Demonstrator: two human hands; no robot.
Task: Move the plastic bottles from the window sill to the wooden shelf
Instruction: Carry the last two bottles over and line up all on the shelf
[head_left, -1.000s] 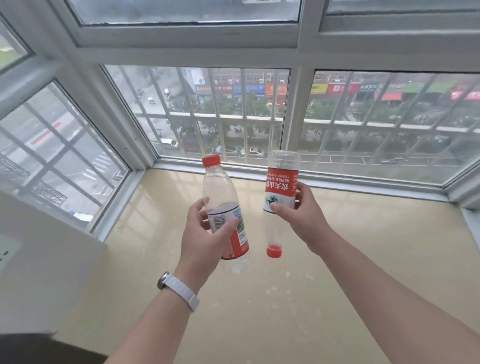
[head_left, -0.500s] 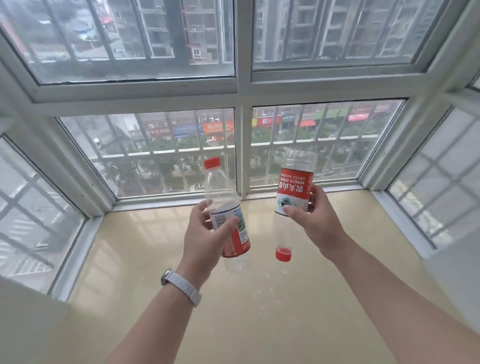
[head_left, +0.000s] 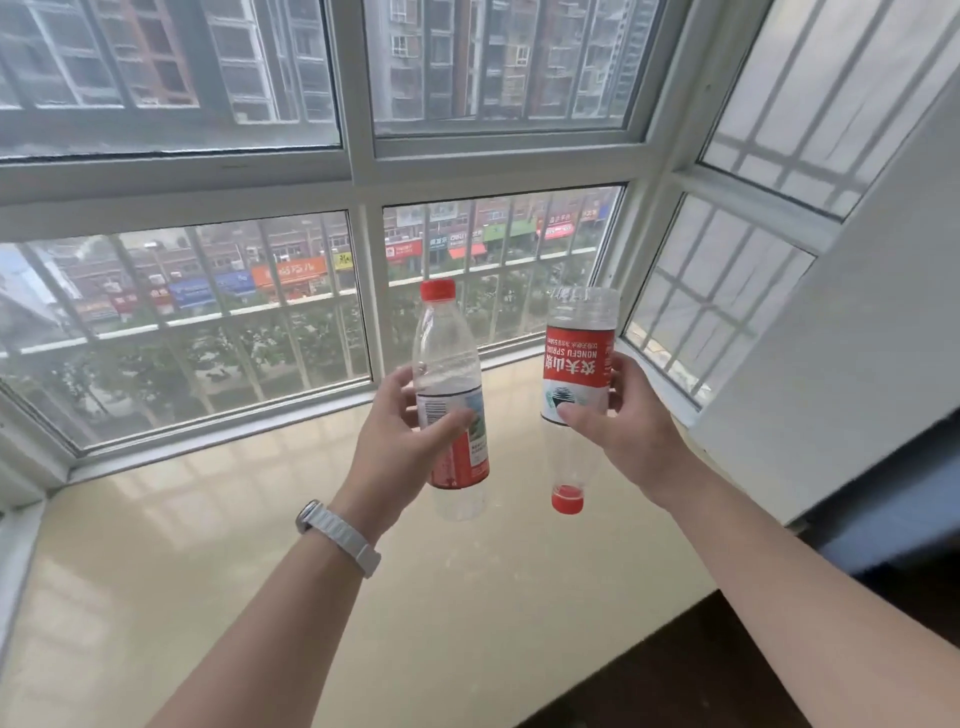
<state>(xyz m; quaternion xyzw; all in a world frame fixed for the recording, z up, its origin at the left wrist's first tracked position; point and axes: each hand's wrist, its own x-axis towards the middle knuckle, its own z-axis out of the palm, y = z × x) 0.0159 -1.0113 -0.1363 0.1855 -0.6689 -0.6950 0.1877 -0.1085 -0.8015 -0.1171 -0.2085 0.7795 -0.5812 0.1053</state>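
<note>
Clear plastic bottles with red caps and red labels are hanging at mid-frame, lifted off the cream window sill (head_left: 208, 597). Both look empty, light and crushable, best held around the labelled middle. Left hand (head_left: 395, 457) is wrapping the upright bottle (head_left: 449, 395); right hand (head_left: 631, 441) is clasping the inverted bottle (head_left: 574, 374).

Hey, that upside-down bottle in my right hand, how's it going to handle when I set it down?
The upside-down bottle looks empty and clear, so probably very light. Its thin plastic may dent under the right hand. Stood on its red cap, it would likely tip.
</note>
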